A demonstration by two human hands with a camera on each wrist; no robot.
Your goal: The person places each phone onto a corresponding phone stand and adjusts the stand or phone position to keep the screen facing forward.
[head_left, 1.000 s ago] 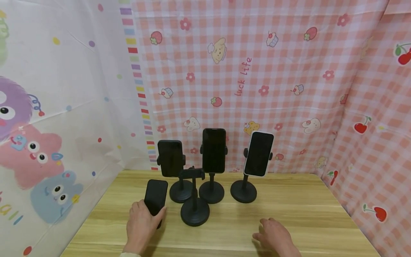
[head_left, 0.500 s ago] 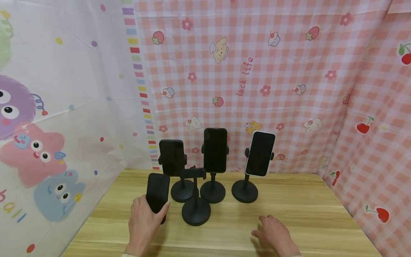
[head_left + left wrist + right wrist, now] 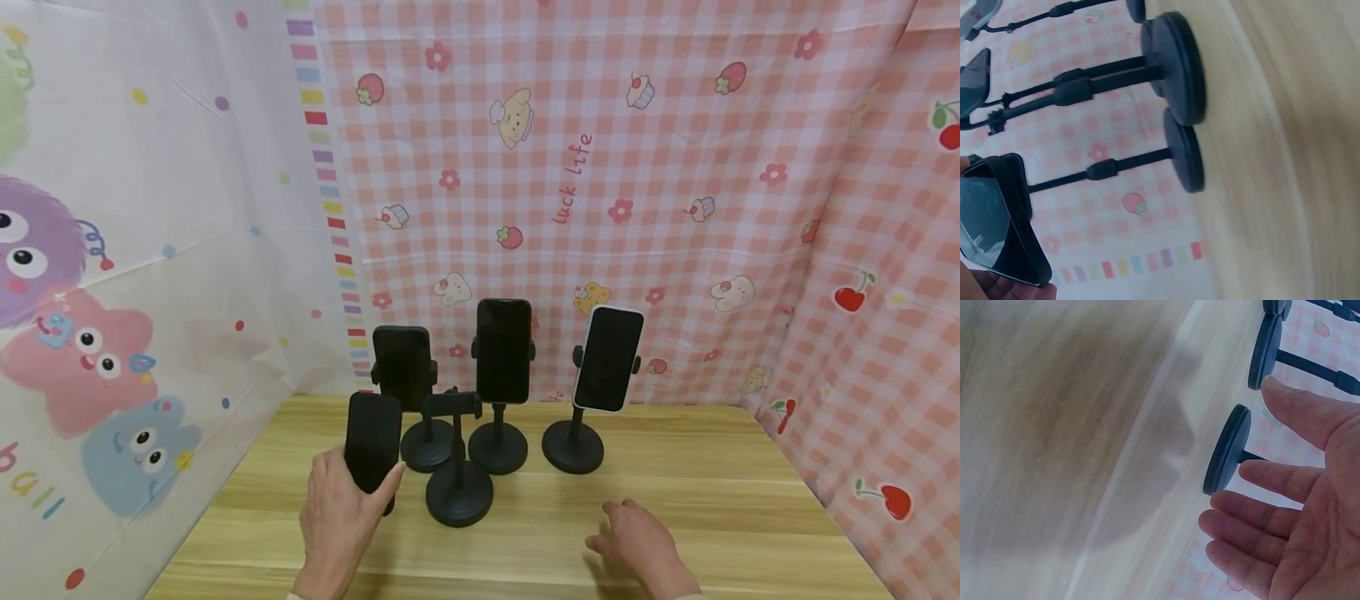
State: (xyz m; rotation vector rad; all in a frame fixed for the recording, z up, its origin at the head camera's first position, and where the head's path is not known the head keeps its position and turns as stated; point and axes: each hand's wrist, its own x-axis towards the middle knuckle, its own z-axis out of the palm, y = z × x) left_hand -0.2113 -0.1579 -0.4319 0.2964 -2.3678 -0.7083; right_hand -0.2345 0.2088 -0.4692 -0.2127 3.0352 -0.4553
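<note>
My left hand (image 3: 336,510) holds a black smartphone (image 3: 372,442) upright by its lower sides, thumb on the right edge and fingers on the left. In the left wrist view the same smartphone (image 3: 1004,219) shows its glossy screen at the lower left. Just right of it stands a black phone stand (image 3: 459,492) whose clamp (image 3: 453,405) bears no phone. My right hand (image 3: 637,546) hovers over the table's right front, fingers loosely spread. Nothing lies in the palm of that right hand (image 3: 1310,531) in the right wrist view.
Three more stands bear phones behind: a black phone (image 3: 405,367) at left, another black phone (image 3: 503,350) in the middle, and a white-edged phone (image 3: 608,358), tilted, at right. The wooden table (image 3: 705,483) meets a pink checked cloth (image 3: 675,250) at the back.
My left hand has lifted the smartphone up and slightly right, toward the stand without a phone. My right hand stays nearly in place. The view has shifted a little.
</note>
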